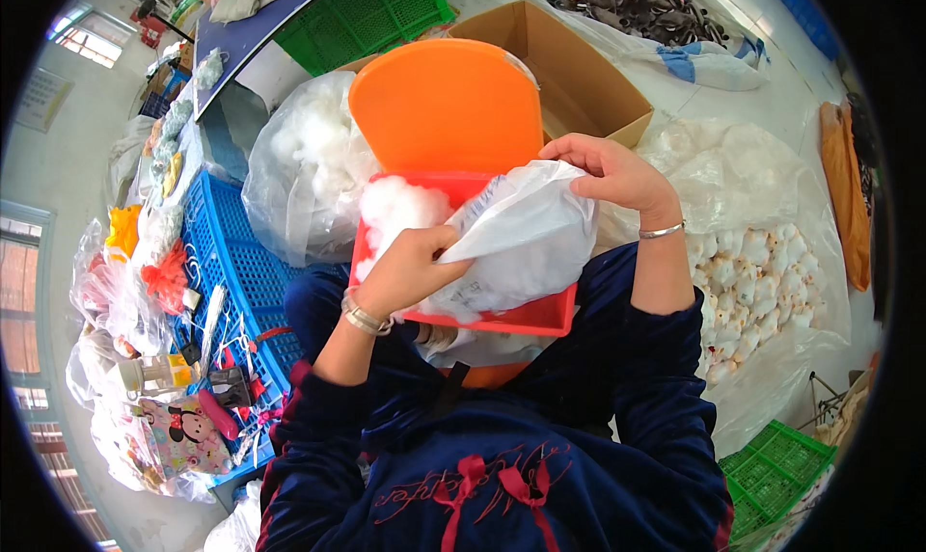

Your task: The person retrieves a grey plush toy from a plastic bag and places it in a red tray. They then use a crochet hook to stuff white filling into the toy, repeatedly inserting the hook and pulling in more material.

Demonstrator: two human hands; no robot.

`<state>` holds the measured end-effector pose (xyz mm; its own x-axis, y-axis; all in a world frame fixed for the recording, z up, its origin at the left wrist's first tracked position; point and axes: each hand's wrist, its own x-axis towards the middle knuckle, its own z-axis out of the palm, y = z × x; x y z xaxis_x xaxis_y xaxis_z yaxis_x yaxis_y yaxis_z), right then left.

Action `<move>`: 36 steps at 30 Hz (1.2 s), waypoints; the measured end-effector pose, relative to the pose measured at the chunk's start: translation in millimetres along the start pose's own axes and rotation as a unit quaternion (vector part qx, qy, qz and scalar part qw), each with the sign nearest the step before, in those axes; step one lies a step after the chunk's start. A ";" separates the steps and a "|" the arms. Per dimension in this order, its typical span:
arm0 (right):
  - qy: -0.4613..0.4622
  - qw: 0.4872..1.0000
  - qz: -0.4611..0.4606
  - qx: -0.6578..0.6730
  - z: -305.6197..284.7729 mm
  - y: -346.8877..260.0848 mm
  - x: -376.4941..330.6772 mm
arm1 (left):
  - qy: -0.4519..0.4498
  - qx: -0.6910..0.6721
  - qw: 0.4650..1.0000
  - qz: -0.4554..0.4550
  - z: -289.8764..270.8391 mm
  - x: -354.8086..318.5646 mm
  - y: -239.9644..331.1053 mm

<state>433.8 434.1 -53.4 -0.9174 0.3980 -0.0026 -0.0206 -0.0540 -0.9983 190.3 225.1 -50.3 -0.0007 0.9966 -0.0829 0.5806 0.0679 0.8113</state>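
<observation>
far left, a blue crate [256,272] piled with odds and ends, and beside it a clear bag [313,176] plump with white stuffing. now the left hand [410,268], and it's pinching! thumb and fingers press the left edge of a white plastic bag [526,205], the bag reaching out to the right of that hand. just beyond the knuckles, loose white fluff [400,210] heaps up in the red tray [540,319]. the bag sits right over that tray, strung between both hands, with an orange panel [444,99] standing behind. across to the right hand [622,174]: fingers bent, thumb at the bag's upper right edge, the bag to its left and below; whether it's gripping firmly, i can't tell. a cardboard box [598,94] gapes behind it, and further right, small white pieces [752,292] crowd a clear plastic sheet [805,359].
</observation>
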 end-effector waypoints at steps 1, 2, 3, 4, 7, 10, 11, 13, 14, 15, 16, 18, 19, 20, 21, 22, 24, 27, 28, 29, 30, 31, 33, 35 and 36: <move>0.005 0.999 -0.035 0.027 2.9 -3.2 -0.7 | 0.000 -0.031 0.999 -0.012 -7.7 -4.1 8.6; 0.014 0.996 -0.067 0.056 6.6 -4.3 -4.9 | -0.006 -0.064 0.998 -0.025 -18.5 -10.7 26.2; 0.044 0.998 -0.032 0.015 3.7 -1.8 -4.6 | -0.007 -0.097 0.995 -0.039 -22.3 -14.4 36.2; 0.074 0.997 0.004 -0.026 -1.7 3.1 -1.6 | -0.007 -0.055 0.998 -0.025 -19.2 -11.2 35.6; 0.093 0.995 -0.034 0.003 -1.3 0.9 -0.5 | -0.009 0.007 1.000 -0.028 -26.1 -7.9 56.2; 0.112 0.991 -0.059 0.047 5.7 2.6 1.5 | -0.013 -0.034 0.999 0.000 -32.1 -13.0 55.9; 0.124 0.989 -0.059 0.047 5.7 0.8 5.1 | 0.005 -0.015 1.000 0.016 -31.5 -11.7 54.6; 0.085 0.987 -0.078 0.110 15.8 3.6 10.7 | 0.041 0.021 0.998 0.050 -31.8 -9.4 49.3; 0.069 0.984 -0.085 0.141 22.5 6.9 13.6 | 0.052 0.011 0.998 0.039 -37.6 -10.6 51.1; 0.058 0.986 -0.088 0.130 26.7 0.7 14.5 | 0.062 0.000 0.998 0.025 -46.1 -14.3 59.2; 0.042 0.985 -0.087 0.141 30.1 2.3 14.4 | 0.071 -0.011 0.997 0.011 -49.7 -15.6 63.6; 0.002 0.983 -0.094 0.159 33.0 0.6 19.7 | 0.105 0.010 0.994 0.000 -46.7 -5.0 66.2; 0.005 0.982 -0.107 0.158 34.7 -1.2 23.0 | 0.134 -0.010 0.991 0.015 -46.9 -7.9 68.7; 0.012 0.980 -0.118 0.158 37.5 -1.0 24.7 | 0.158 -0.032 0.986 0.030 -46.3 -10.9 68.7; 0.019 0.979 -0.130 0.158 39.3 -0.7 25.9 | 0.167 -0.128 0.977 0.030 -48.9 -14.3 66.8; 0.026 0.977 -0.141 0.158 39.0 0.5 25.7 | 0.137 -0.073 0.988 -0.009 -50.7 -9.4 64.3; -0.002 0.980 -0.128 0.153 37.3 2.6 29.1 | 0.089 0.039 0.991 -0.089 -55.4 1.7 56.7; -0.036 0.981 -0.114 0.153 43.7 3.7 29.8 | 0.125 -0.009 0.990 -0.057 -48.9 0.2 58.3; -0.059 0.977 -0.125 0.161 45.7 6.7 31.7 | 0.146 0.000 0.989 -0.021 -42.9 3.2 59.4; -0.088 0.972 -0.135 0.170 47.6 7.4 33.7 | 0.167 0.009 0.986 0.012 -36.3 4.1 61.0; -0.098 0.970 -0.129 0.183 50.5 6.6 33.0 | 0.172 0.072 0.981 0.049 -28.9 9.7 55.6; -0.108 0.967 -0.124 0.196 54.7 5.7 30.8 | 0.164 0.087 0.981 0.049 -28.7 9.9 52.8; -0.065 0.979 -0.121 0.148 54.1 5.7 27.8 | 0.132 0.067 0.989 0.019 -37.1 9.7 46.5; -0.013 0.978 -0.102 0.182 48.2 4.6 27.5 | 0.126 0.005 0.990 -0.058 -54.6 2.8 54.3; 0.012 0.976 -0.093 0.197 44.0 4.2 28.8 | 0.142 0.004 0.988 -0.061 -63.7 -2.4 57.0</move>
<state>389.8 405.0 -55.1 -0.8741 0.4550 0.1702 -0.3411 -0.3255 -0.8819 171.6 229.6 33.0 -0.2980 0.9545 -0.0129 0.5688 0.1884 0.8006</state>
